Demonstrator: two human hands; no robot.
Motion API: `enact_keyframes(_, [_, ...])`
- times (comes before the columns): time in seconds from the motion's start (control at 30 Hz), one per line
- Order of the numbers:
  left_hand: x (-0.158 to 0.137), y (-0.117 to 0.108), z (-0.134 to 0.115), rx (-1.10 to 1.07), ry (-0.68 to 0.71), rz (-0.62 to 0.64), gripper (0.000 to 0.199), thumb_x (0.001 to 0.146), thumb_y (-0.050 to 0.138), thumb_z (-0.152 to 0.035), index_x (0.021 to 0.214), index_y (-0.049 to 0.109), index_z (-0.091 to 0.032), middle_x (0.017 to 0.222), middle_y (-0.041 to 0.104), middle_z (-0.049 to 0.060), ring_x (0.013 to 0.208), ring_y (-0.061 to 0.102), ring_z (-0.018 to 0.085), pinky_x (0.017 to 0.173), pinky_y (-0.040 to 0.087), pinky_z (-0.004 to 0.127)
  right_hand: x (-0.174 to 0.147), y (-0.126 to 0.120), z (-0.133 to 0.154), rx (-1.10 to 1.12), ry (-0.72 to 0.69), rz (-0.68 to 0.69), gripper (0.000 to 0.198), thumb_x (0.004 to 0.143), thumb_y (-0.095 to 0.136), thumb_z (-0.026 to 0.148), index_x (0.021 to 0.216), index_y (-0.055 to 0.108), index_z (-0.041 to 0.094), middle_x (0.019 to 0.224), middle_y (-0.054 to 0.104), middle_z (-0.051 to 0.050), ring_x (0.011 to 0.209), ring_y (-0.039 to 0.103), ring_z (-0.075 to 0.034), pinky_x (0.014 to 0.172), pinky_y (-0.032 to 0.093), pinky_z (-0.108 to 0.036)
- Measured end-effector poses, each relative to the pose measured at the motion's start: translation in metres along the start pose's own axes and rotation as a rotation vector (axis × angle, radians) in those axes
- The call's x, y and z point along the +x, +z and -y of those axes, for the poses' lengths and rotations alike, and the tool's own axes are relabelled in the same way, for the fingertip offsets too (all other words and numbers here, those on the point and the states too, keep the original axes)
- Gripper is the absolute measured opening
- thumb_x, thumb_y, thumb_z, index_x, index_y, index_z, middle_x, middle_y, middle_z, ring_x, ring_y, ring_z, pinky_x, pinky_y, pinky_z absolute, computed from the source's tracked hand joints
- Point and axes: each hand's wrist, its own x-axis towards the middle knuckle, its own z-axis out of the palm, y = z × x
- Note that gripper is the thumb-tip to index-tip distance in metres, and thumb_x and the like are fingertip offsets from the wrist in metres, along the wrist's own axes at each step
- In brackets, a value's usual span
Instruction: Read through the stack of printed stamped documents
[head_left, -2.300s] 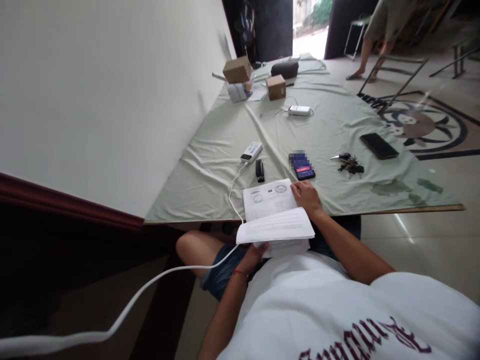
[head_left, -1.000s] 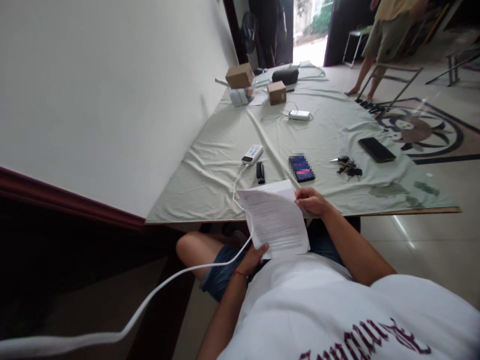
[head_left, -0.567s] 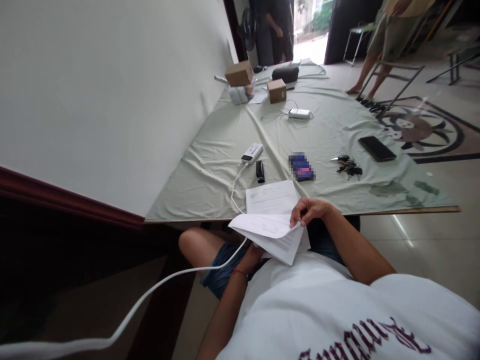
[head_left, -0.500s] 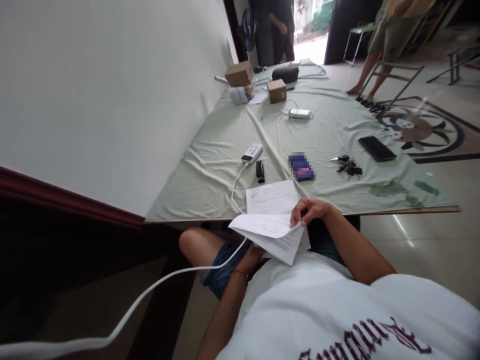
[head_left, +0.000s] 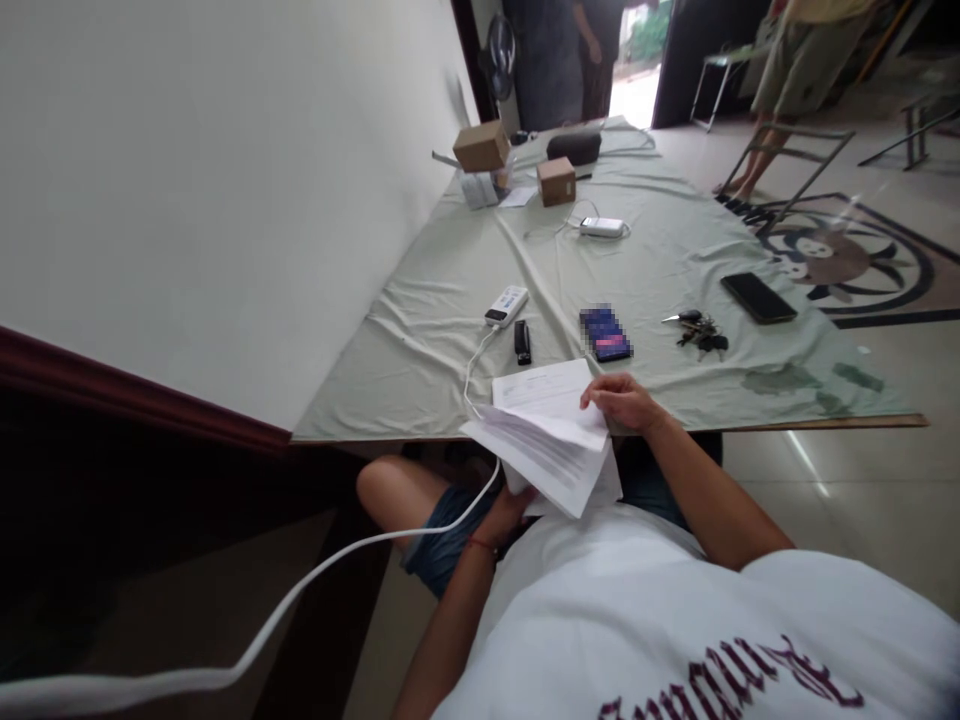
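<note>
A small stack of printed papers [head_left: 541, 384] lies partly on the table edge and partly over my lap, its sheets fanned and the upper ones bent. My left hand [head_left: 514, 508] grips the near left part of the stack from below. Most of its fingers are hidden under the sheets. Over the right side of the papers is my right hand [head_left: 622, 398], its fingers loosely bent and pointing left, near a raised sheet [head_left: 559, 428]. I see no page pinched between them. A black stapler-like item [head_left: 522, 342] lies just beyond the papers.
On the cloth-covered table [head_left: 420, 350] lie a white power strip [head_left: 506, 305] with its cord, a blurred-out phone [head_left: 606, 333], keys [head_left: 701, 332] and a black phone [head_left: 758, 298]. Farther back are cardboard boxes [head_left: 556, 183] and another white strip [head_left: 602, 228]. Two people stand beyond.
My right hand has let go of the sheet corner and moved slightly up and away. The lifted sheet has bent farther toward the table. My left hand stays in place.
</note>
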Motion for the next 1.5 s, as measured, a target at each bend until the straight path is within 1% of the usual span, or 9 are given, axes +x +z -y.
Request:
enact_keyframes(0.1, [0.002,-0.002,0.004,0.008,-0.036,-0.003,0.084,0.057,0.092,-0.061,0.118,0.066,-0.009,0.078,0.069,0.005,0.059,0.054,0.013,0.056,0.045,0.027,0.007,0.006,-0.01,-0.333,-0.099,-0.403,0.027,0.086,0.067,0.042,0.085,0.076,0.017,0.072,0.07,-0.003,0.061,0.054,-0.014,0.063,0.042,-0.028])
enact_keyframes(0.2, [0.0,-0.002,0.004,0.018,-0.015,0.031,0.08,0.063,0.088,-0.062,0.118,0.066,-0.009,0.085,0.07,0.008,0.064,0.058,0.014,0.058,0.045,0.026,0.012,0.012,-0.013,-0.719,-0.137,-0.578,0.02,0.089,0.059,0.029,0.09,0.075,0.017,0.087,0.074,-0.007,0.074,0.061,-0.019,0.073,0.044,-0.03])
enact_keyframes(0.4, [-0.002,-0.001,0.002,0.019,-0.005,0.047,0.082,0.062,0.088,-0.064,0.121,0.067,-0.01,0.092,0.072,0.011,0.076,0.062,0.018,0.063,0.048,0.027,0.011,0.027,-0.004,-1.127,0.064,-0.635,0.024,0.098,0.054,0.032,0.101,0.075,0.018,0.102,0.071,-0.011,0.082,0.064,-0.02,0.068,0.04,-0.028])
enact_keyframes(0.67, [0.002,-0.004,0.007,0.035,0.027,0.048,0.081,0.065,0.087,-0.063,0.122,0.068,-0.009,0.096,0.073,0.012,0.073,0.061,0.017,0.059,0.045,0.026,0.01,0.032,-0.002,-1.246,0.147,-0.601,0.035,0.101,0.052,0.044,0.103,0.077,0.021,0.105,0.067,-0.013,0.073,0.061,-0.017,0.061,0.037,-0.028])
enact_keyframes(0.8, [0.003,-0.005,0.009,0.03,-0.001,0.061,0.084,0.067,0.086,-0.062,0.129,0.065,-0.009,0.093,0.073,0.011,0.059,0.052,0.011,0.05,0.037,0.023,0.007,0.032,0.004,-1.225,0.136,-0.552,0.033,0.101,0.051,0.04,0.104,0.077,0.02,0.104,0.067,-0.012,0.074,0.06,-0.017,0.061,0.036,-0.028])
enact_keyframes(1.03, [-0.001,-0.003,0.004,-0.003,0.005,0.064,0.081,0.068,0.088,-0.056,0.131,0.066,-0.01,0.099,0.075,0.013,0.078,0.065,0.021,0.066,0.051,0.03,0.007,0.027,0.002,-1.088,0.022,-0.489,0.023,0.093,0.058,0.025,0.107,0.076,0.02,0.106,0.069,-0.01,0.085,0.064,-0.02,0.072,0.042,-0.028])
enact_keyframes(1.2, [0.001,-0.003,0.007,-0.011,0.007,0.046,0.085,0.066,0.088,-0.058,0.133,0.065,-0.011,0.104,0.075,0.014,0.071,0.062,0.017,0.059,0.046,0.027,0.013,0.019,-0.008,-0.884,-0.085,-0.426,0.026,0.087,0.06,0.023,0.109,0.075,0.019,0.099,0.076,-0.008,0.087,0.065,-0.021,0.08,0.045,-0.029])
enact_keyframes(1.33, [0.001,-0.004,0.006,0.011,0.024,0.078,0.085,0.069,0.086,-0.06,0.134,0.064,-0.01,0.11,0.074,0.015,0.065,0.058,0.013,0.054,0.041,0.025,0.014,0.01,-0.01,-0.558,-0.064,-0.382,0.029,0.082,0.067,0.031,0.106,0.077,0.017,0.086,0.076,-0.003,0.073,0.062,-0.018,0.074,0.046,-0.029])
enact_keyframes(1.5, [0.0,-0.004,0.004,0.049,-0.003,0.063,0.084,0.067,0.086,-0.062,0.13,0.064,-0.01,0.099,0.074,0.011,0.059,0.053,0.011,0.05,0.037,0.023,0.005,-0.001,-0.003,0.045,0.0,-0.125,0.03,0.071,0.083,0.044,0.083,0.079,0.017,0.081,0.074,-0.003,0.075,0.065,-0.018,0.074,0.051,-0.031])
